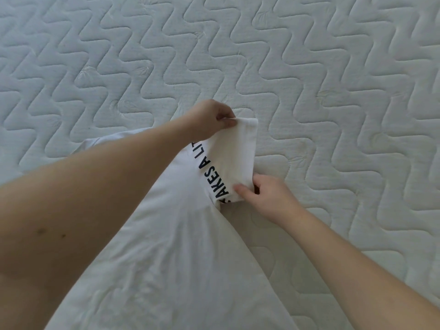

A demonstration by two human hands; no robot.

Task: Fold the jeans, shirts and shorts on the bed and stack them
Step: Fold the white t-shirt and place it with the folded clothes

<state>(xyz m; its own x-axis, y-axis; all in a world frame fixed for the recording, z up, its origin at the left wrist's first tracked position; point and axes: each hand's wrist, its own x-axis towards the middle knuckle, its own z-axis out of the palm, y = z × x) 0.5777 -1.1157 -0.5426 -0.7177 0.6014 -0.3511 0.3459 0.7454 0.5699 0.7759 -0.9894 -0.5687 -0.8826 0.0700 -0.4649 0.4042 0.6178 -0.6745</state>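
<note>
At centre frame, the left hand (209, 120) and right hand (264, 194) are pinching a white shirt's (181, 246) turned-over edge, folding it on the bed (333, 67); no finished stack is showing, so most work seems left.

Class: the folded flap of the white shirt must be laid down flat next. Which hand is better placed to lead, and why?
Left. The left hand pinches the flap's raised far corner; the right hand only pins the near corner low.

shirt (166, 258) print half-covered by folded flap; hem runs off bottom edge; far side hidden behind left forearm (83, 198).
</note>
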